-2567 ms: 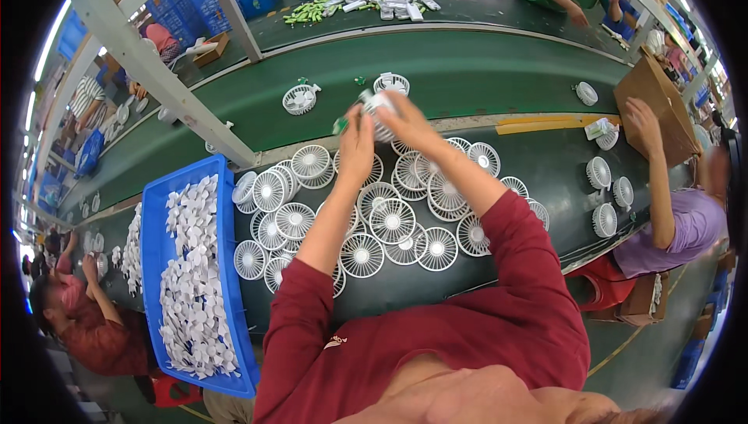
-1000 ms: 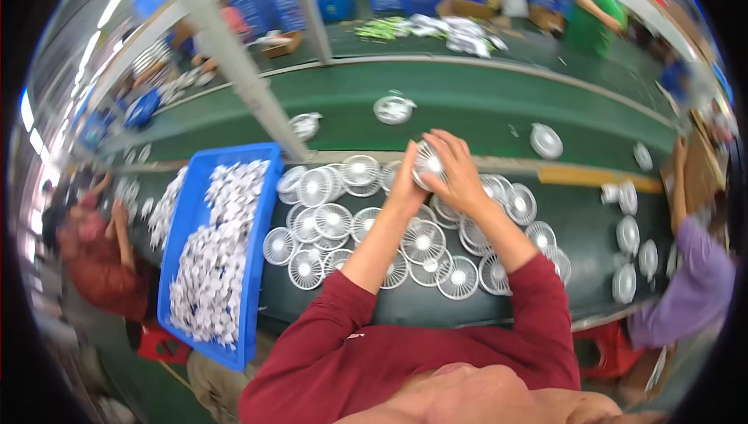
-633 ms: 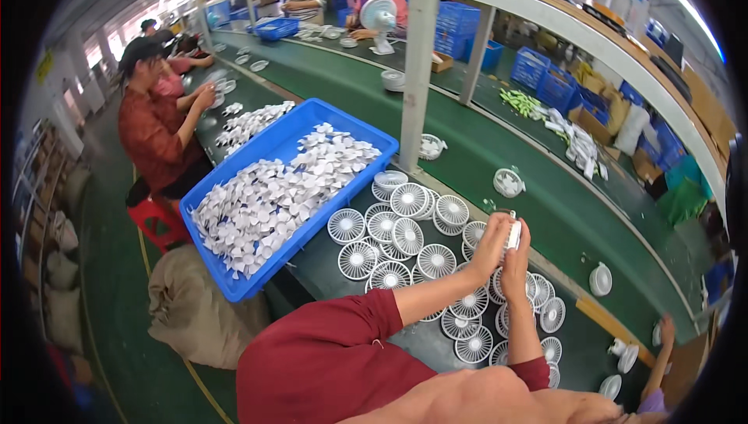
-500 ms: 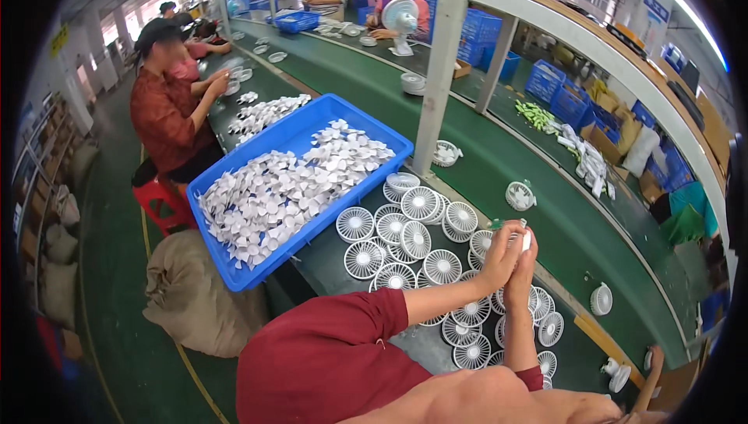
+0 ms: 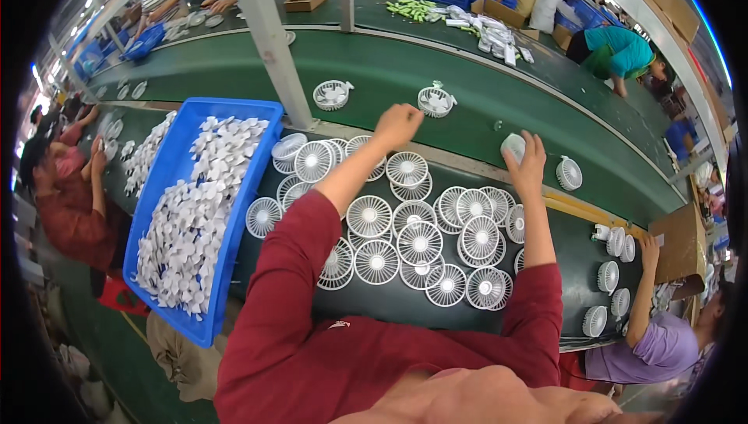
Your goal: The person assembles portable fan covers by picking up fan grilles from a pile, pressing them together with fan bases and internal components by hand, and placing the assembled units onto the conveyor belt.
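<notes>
My right hand is over the green conveyor belt, its fingers around a round white fan head. My left hand is stretched out to the belt's near edge with its fingers curled in. Its fingertips come close to a white fan part with ribbed sides and blades inside; whether they touch it, or hold anything small, is hidden. Between my forearms, many round white fan grilles lie in overlapping piles on the dark table.
A blue tray full of white fan blades stands at the left. More fan heads sit on the conveyor belt. A metal post rises beyond the tray. A co-worker in purple reaches in at the right, beside a cardboard box.
The view has swung to the right. My hands, together around a small white part before, are now apart: the left over the belt's edge, the right on a fan head.
</notes>
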Motion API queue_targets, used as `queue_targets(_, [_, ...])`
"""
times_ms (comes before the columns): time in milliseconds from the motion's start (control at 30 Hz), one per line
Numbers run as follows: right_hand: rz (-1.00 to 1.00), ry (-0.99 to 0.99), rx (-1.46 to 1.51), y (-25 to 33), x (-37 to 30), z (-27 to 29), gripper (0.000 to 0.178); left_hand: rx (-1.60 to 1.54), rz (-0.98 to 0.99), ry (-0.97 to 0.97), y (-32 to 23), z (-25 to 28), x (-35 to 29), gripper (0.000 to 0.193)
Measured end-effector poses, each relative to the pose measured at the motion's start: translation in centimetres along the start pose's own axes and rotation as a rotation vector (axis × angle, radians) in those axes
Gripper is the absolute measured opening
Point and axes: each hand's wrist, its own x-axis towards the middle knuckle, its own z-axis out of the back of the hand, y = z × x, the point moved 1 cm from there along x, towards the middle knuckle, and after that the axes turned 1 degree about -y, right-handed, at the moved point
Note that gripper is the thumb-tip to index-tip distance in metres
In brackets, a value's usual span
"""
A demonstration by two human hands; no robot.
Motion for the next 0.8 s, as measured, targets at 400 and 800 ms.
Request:
queue_targets(400, [0.366,0.763,0.169,11.9,-6.4,4.7,0.074,0.203,0.275,0.075,1.3,-6.4,8.0,0.037])
queue_targets(800, [-0.253,0.670,1.207,9.2,-4.2,4.6,0.074,-1.112,0.529,0.132,-4.3,-1.1,-1.6,0.057])
